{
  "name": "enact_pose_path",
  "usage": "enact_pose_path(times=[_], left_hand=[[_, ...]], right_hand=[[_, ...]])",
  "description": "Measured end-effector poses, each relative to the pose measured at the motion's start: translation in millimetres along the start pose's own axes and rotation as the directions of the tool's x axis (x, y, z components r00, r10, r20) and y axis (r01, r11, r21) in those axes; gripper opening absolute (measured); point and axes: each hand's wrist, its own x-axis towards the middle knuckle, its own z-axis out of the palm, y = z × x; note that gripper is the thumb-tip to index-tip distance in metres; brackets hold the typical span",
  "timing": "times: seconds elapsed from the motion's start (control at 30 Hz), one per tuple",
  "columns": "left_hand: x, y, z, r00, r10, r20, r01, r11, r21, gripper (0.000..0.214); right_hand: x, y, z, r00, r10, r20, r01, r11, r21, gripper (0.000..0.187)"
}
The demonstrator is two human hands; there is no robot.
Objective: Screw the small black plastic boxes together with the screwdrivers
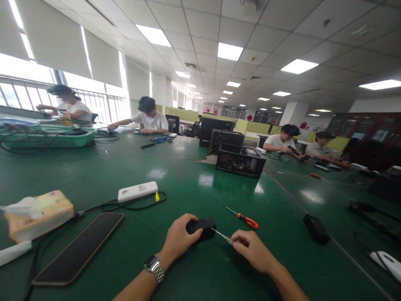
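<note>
My left hand (pixel 181 234), with a watch (pixel 154 267) on its wrist, grips a small black box (pixel 205 228) on the green tabletop. My right hand (pixel 250 248) pinches a thin screwdriver (pixel 222 235), its metal shaft pointing left. The screwdriver's tip meets the right end of the black box; whether it sits in a screw or hole is too small to tell. Just beyond my hands lies an orange-and-black screwdriver (pixel 247 219), its shaft pointing to the far left.
On the left are a phone (pixel 79 246), a tissue pack (pixel 40 213) and a white power strip (pixel 138 191) with cable. Another black box (pixel 315 229) lies right. Computer cases (pixel 239 163) and a green basket (pixel 50 140) stand farther back. Several people sit around the table.
</note>
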Motion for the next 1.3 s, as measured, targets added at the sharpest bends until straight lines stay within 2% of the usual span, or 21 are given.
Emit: enact_pose_path(times=[0.17, 0.33, 0.63, 0.97, 1.13, 1.3], left_hand=[[0.8, -2.0, 0.6, 1.000, 0.008, -0.001, -0.008, 1.000, -0.002, 0.029], [-1.3, -2.7, 2.4, 0.999, 0.032, -0.006, -0.032, 0.999, -0.001, 0.029], [-1.1, -1.7, 2.5, 0.999, 0.033, -0.005, -0.033, 0.999, 0.000, 0.029], [-2.8, 2.7, -0.5, 1.000, 0.016, 0.006, -0.016, 1.000, -0.014, 0.030], [-2.6, 6.1, 2.7, 0.999, 0.035, 0.013, -0.035, 0.999, 0.006, 0.029], [-1.8, 5.6, 6.2, 0.997, 0.077, -0.013, -0.077, 0.997, 0.000, 0.026]], right_hand=[[-0.1, -5.1, 5.3, 0.999, 0.018, -0.039, -0.020, 0.999, -0.043, 0.016], [-2.9, -12.4, 5.3, 0.992, -0.029, -0.119, 0.015, 0.993, -0.120, 0.018], [-3.4, -17.5, 4.6, 0.990, -0.043, -0.136, 0.019, 0.985, -0.172, 0.020], [-5.6, -23.3, -6.3, 0.992, -0.054, -0.116, 0.025, 0.971, -0.236, 0.026], [-4.3, -29.2, 8.6, 0.990, -0.044, -0.136, -0.010, 0.926, -0.376, 0.028], [-4.6, -41.7, 34.1, 0.973, -0.011, -0.230, -0.107, 0.862, -0.496, 0.024]])
